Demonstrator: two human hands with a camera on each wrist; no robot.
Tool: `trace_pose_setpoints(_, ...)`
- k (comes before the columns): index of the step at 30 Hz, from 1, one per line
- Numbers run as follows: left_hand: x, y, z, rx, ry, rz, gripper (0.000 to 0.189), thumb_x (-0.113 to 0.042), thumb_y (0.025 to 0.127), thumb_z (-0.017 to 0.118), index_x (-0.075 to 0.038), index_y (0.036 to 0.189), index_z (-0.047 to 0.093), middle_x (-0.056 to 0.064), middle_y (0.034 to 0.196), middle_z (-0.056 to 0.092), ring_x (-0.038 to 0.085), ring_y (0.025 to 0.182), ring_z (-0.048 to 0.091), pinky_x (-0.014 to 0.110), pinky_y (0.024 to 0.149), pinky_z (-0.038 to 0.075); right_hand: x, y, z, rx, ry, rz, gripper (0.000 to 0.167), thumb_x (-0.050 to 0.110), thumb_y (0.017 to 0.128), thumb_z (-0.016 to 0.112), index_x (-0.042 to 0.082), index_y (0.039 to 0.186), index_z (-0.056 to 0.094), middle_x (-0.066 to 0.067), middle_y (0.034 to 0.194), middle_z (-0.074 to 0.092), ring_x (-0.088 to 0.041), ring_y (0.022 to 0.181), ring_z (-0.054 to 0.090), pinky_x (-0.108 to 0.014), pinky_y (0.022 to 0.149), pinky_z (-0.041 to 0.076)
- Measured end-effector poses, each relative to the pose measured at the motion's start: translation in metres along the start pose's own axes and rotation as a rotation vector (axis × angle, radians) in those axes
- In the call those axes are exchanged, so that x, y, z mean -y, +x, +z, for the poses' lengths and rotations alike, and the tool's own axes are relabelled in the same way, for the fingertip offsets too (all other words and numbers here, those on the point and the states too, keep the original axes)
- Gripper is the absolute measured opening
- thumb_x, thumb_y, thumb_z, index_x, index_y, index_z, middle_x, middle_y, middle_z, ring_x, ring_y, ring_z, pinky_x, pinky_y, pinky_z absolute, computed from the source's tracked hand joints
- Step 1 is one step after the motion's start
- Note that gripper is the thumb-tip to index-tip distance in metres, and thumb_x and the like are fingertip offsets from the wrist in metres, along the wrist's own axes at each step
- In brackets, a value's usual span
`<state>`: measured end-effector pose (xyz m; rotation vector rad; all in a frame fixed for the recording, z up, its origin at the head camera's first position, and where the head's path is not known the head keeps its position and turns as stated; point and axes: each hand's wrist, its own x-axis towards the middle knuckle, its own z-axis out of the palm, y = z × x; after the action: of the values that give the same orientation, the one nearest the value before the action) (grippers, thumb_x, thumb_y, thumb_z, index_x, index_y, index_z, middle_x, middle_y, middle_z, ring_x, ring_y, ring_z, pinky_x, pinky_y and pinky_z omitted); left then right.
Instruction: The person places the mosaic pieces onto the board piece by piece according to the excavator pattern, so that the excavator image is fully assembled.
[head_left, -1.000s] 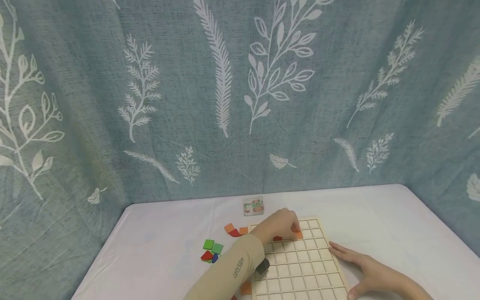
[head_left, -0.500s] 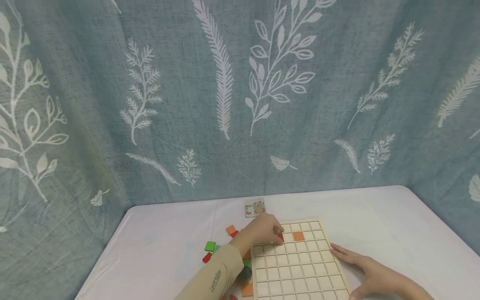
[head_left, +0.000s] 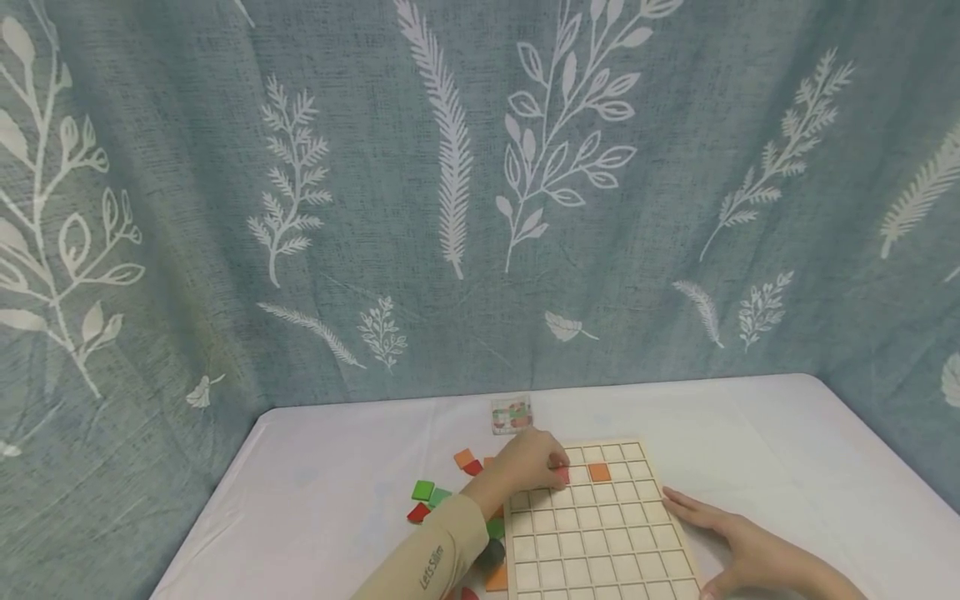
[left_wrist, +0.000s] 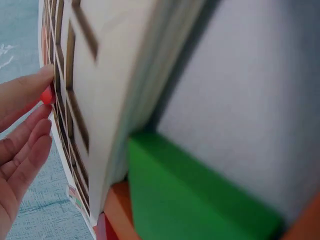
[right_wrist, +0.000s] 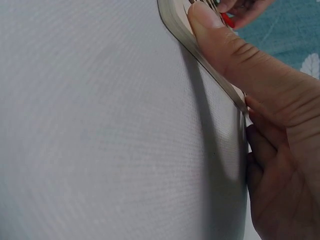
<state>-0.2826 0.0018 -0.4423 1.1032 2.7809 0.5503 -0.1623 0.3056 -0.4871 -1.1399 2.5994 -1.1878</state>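
Observation:
A pale wooden grid board [head_left: 592, 542] lies on the white table. My left hand [head_left: 527, 461] reaches over its far left part and pinches a small red tile [head_left: 562, 474] between thumb and fingers, at a cell in the second row from the far edge. The left wrist view shows that red tile [left_wrist: 48, 95] at the fingertips, against the grid; its outline is mostly hidden. An orange square tile [head_left: 599, 472] sits in a cell of the same row, to the right. Along the board's right edge rests my right hand [head_left: 738, 543], fingers extended, its thumb [right_wrist: 207, 20] on the rim.
Loose tiles lie left of the board, among them a green square [head_left: 423, 490], a red one [head_left: 418, 513] and an orange square [head_left: 464, 458]; the left forearm hides some. Behind the board stands a small clear box [head_left: 512, 414] with a coloured pattern. A patterned curtain [head_left: 480, 208] hangs behind the table.
My left hand has moved left from the orange tile to the red tile on the board, leaving the orange one in its cell in full view. The right hand has stayed at the board's edge.

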Motion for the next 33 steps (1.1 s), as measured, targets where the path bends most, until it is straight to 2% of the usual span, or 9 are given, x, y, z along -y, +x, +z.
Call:
trace_pose_setpoints(3, 0.000, 0.002, 0.003, -0.022, 0.032, 0.011, 0.022, -0.023, 0.072, 0.079, -0.014, 0.092, 0.074, -0.006, 0.087, 0.070, 0.005, 0.080, 0.061, 0.016, 0.069, 0.046, 0.001, 0.000, -0.001, 0.000, 0.007, 0.006, 0.096, 0.021, 0.061, 0.081, 0.000, 0.141, 0.031, -0.001, 0.153, 0.018, 0.012, 0.133, 0.008, -0.002, 0.098, 0.009)
trace_pose_setpoints(6, 0.000, 0.003, 0.004, -0.024, 0.025, 0.003, 0.022, -0.023, 0.072, 0.079, -0.014, 0.092, 0.074, -0.006, 0.084, 0.069, 0.004, 0.077, 0.060, 0.015, 0.066, 0.046, 0.002, 0.000, -0.002, -0.001, 0.013, 0.016, 0.096, 0.022, 0.061, 0.080, 0.000, 0.141, 0.032, 0.000, 0.153, 0.018, 0.012, 0.132, 0.008, -0.002, 0.097, 0.009)
trace_pose_setpoints(14, 0.004, 0.004, -0.001, 0.006, -0.139, -0.015, 0.020, -0.018, 0.074, 0.077, -0.010, 0.092, 0.074, -0.004, 0.082, 0.069, 0.004, 0.074, 0.060, 0.015, 0.066, 0.046, 0.003, 0.001, -0.003, -0.006, -0.004, 0.031, 0.098, 0.023, 0.059, 0.082, 0.001, 0.141, 0.033, -0.004, 0.152, 0.020, 0.011, 0.133, 0.010, -0.003, 0.098, 0.010)
trace_pose_setpoints(16, 0.003, 0.005, -0.002, 0.014, -0.111, -0.009, 0.018, -0.019, 0.075, 0.076, -0.011, 0.092, 0.074, -0.005, 0.081, 0.069, 0.003, 0.073, 0.059, 0.015, 0.065, 0.045, 0.003, 0.001, -0.004, -0.005, -0.016, 0.031, 0.098, 0.024, 0.059, 0.082, 0.001, 0.141, 0.033, -0.004, 0.153, 0.020, 0.011, 0.133, 0.009, -0.003, 0.098, 0.009)
trace_pose_setpoints(21, -0.001, 0.011, -0.003, 0.033, 0.052, 0.016, 0.012, -0.022, 0.076, 0.074, -0.015, 0.086, 0.074, -0.010, 0.075, 0.065, 0.003, 0.071, 0.055, 0.015, 0.063, 0.043, 0.004, 0.000, -0.005, -0.005, -0.029, 0.032, 0.098, 0.025, 0.059, 0.082, 0.001, 0.141, 0.033, -0.004, 0.153, 0.020, 0.011, 0.133, 0.009, -0.003, 0.098, 0.010)
trace_pose_setpoints(24, -0.005, 0.014, -0.003, 0.032, 0.044, 0.018, 0.010, -0.023, 0.076, 0.073, -0.016, 0.083, 0.074, -0.011, 0.073, 0.065, 0.003, 0.069, 0.054, 0.016, 0.062, 0.043, 0.004, 0.000, -0.005, 0.004, -0.012, 0.035, 0.097, 0.024, 0.060, 0.081, 0.001, 0.141, 0.032, -0.004, 0.153, 0.020, 0.011, 0.133, 0.010, -0.004, 0.098, 0.011)
trace_pose_setpoints(27, -0.009, 0.017, -0.001, 0.039, 0.026, 0.037, 0.014, -0.024, 0.077, 0.073, -0.015, 0.087, 0.074, -0.009, 0.076, 0.066, 0.003, 0.070, 0.056, 0.016, 0.062, 0.044, 0.004, 0.000, -0.005, 0.009, 0.006, 0.041, 0.096, 0.024, 0.062, 0.081, 0.001, 0.142, 0.032, -0.004, 0.152, 0.020, 0.011, 0.132, 0.010, -0.004, 0.098, 0.013)
trace_pose_setpoints(33, -0.017, 0.022, 0.004, 0.067, 0.074, 0.050, 0.015, -0.026, 0.078, 0.074, -0.015, 0.087, 0.074, -0.007, 0.081, 0.067, 0.005, 0.074, 0.058, 0.016, 0.065, 0.045, 0.004, 0.001, -0.003, -0.002, -0.017, 0.041, 0.096, 0.026, 0.061, 0.081, 0.002, 0.141, 0.034, -0.006, 0.152, 0.022, 0.011, 0.132, 0.011, -0.005, 0.098, 0.013)
